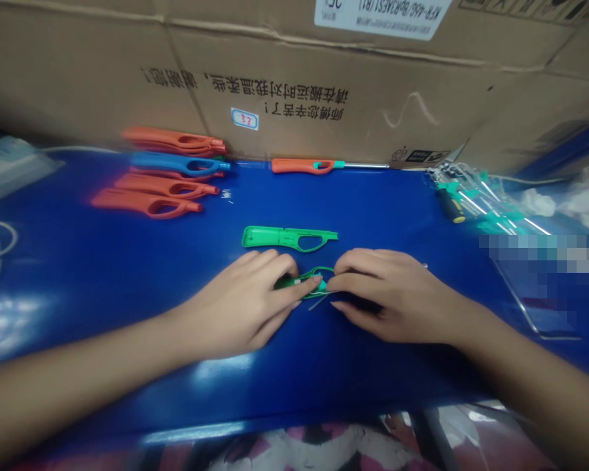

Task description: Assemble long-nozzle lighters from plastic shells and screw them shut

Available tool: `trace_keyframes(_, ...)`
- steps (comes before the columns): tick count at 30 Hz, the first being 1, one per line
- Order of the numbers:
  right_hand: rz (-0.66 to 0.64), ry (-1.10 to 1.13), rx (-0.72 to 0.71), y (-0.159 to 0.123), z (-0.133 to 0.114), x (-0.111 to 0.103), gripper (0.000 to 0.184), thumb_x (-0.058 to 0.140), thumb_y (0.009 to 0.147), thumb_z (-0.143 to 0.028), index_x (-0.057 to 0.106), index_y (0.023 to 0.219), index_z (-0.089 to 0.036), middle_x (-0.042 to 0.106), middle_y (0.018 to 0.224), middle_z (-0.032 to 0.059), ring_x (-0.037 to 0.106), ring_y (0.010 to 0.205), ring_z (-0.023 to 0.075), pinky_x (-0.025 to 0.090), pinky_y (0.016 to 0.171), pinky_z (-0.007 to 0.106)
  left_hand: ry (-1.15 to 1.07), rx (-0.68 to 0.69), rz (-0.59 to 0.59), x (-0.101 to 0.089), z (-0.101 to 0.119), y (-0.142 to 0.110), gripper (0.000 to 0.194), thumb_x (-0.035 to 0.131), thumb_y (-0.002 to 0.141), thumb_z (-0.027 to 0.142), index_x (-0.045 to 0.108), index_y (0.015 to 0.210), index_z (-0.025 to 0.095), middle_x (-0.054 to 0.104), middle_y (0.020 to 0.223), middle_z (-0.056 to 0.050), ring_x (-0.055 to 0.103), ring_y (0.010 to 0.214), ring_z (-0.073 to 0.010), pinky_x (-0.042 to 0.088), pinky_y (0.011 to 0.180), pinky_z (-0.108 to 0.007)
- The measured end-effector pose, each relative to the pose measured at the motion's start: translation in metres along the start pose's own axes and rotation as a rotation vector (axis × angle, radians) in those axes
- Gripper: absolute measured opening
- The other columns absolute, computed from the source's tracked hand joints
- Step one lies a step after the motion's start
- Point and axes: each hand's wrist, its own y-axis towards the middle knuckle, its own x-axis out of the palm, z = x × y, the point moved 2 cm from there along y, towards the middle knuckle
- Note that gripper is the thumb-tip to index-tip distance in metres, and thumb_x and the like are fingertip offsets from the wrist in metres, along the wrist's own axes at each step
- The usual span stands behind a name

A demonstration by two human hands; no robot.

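Note:
Both hands meet over a green lighter casing half (pixel 314 271) at the middle of the blue table. My left hand (pixel 255 294) closes around its left end, thumb and finger against a teal trigger piece (pixel 320 282). At the other end, my right hand (pixel 377 288) pinches the casing's front part; its fingertips cover what sits there. A thin grey strip (pixel 319 303) sticks out below the casing between the hands. Just beyond lies the matching green casing half (pixel 265 235), hollow side up, touched by neither hand.
Orange casings (pixel 152 203) and a blue casing (pixel 177 163) are stacked at the back left, with small metal pieces (pixel 227 194) beside them. An orange lighter (pixel 294 166) lies before the cardboard box (pixel 285 78). Metal tubes with teal parts (pixel 481 203) and a screwdriver (pixel 450 206) lie right.

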Motion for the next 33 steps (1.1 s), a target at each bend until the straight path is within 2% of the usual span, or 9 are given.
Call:
trace_keyframes(3,-0.030,-0.060,-0.040,0.001,0.000,0.007,0.019,0.051,0.102,-0.028,0.065,0.110,-0.019,0.066,0.108,0.0059,0.061,0.088,0.0171,0.045,0.071,0.030,-0.016,0.005,0.021,0.001,-0.002,0.001,0.041,0.041,0.103,0.024,0.055,0.142,0.022,0.059,0.110,-0.012,0.056,0.096,-0.0258,0.048,0.077,-0.041)
trace_keyframes(8,-0.030,-0.131,-0.034,0.003,0.000,0.014,0.020,0.045,0.104,-0.024,0.065,0.103,-0.020,0.065,0.105,0.0046,0.058,0.078,0.0150,0.041,0.063,0.030,-0.050,0.038,0.049,0.003,-0.003,0.001,0.040,0.042,0.103,0.022,0.056,0.140,0.019,0.060,0.131,-0.013,0.056,0.110,-0.0278,0.049,0.087,-0.044)
trace_keyframes(10,-0.036,-0.057,-0.019,0.003,0.001,0.013,0.018,0.046,0.104,-0.024,0.063,0.103,-0.020,0.065,0.106,0.0046,0.059,0.080,0.0145,0.042,0.066,0.029,-0.045,0.049,0.055,0.003,-0.004,0.001,0.040,0.043,0.103,0.022,0.056,0.141,0.018,0.059,0.140,-0.011,0.055,0.113,-0.0281,0.049,0.090,-0.044)
trace_keyframes(14,-0.032,0.243,0.058,-0.001,0.005,0.004,0.009,0.049,0.102,-0.021,0.058,0.101,-0.019,0.063,0.101,0.0033,0.059,0.087,0.0126,0.045,0.075,0.026,-0.044,0.072,0.088,0.004,-0.005,-0.001,0.042,0.045,0.102,0.020,0.053,0.143,0.017,0.059,0.145,-0.006,0.057,0.110,-0.0257,0.049,0.090,-0.041)
trace_keyframes(19,0.027,0.429,0.173,-0.004,0.010,-0.002,0.002,0.054,0.099,-0.019,0.055,0.099,-0.021,0.063,0.093,0.0013,0.056,0.075,0.0100,0.044,0.069,0.023,-0.028,0.078,0.105,0.004,-0.005,-0.002,0.042,0.047,0.102,0.020,0.054,0.143,0.015,0.060,0.144,-0.007,0.057,0.107,-0.0248,0.048,0.089,-0.039)
trace_keyframes(22,-0.018,0.422,0.185,-0.004,0.010,-0.001,0.006,0.056,0.096,-0.016,0.055,0.099,-0.021,0.062,0.091,-0.0007,0.052,0.069,0.0087,0.041,0.065,0.022,-0.015,0.081,0.099,0.003,-0.004,-0.001,0.044,0.047,0.101,0.019,0.051,0.145,0.015,0.060,0.144,-0.008,0.057,0.107,-0.0251,0.048,0.088,-0.039)
trace_keyframes(26,-0.047,0.367,0.165,-0.001,0.007,0.003,0.013,0.056,0.090,-0.010,0.053,0.094,-0.022,0.060,0.089,-0.0021,0.050,0.070,0.0087,0.038,0.064,0.022,-0.016,0.081,0.097,0.001,-0.003,-0.002,0.041,0.048,0.100,0.018,0.054,0.140,0.017,0.061,0.144,-0.006,0.056,0.105,-0.0251,0.047,0.088,-0.039)
trace_keyframes(33,-0.049,0.257,0.184,0.001,0.008,0.010,0.006,0.052,0.097,-0.017,0.056,0.099,-0.021,0.062,0.093,-0.0015,0.053,0.075,0.0094,0.037,0.066,0.023,-0.025,0.082,0.072,0.001,-0.004,-0.001,0.035,0.048,0.100,0.018,0.058,0.134,0.020,0.061,0.144,-0.004,0.056,0.105,-0.0251,0.046,0.090,-0.039)
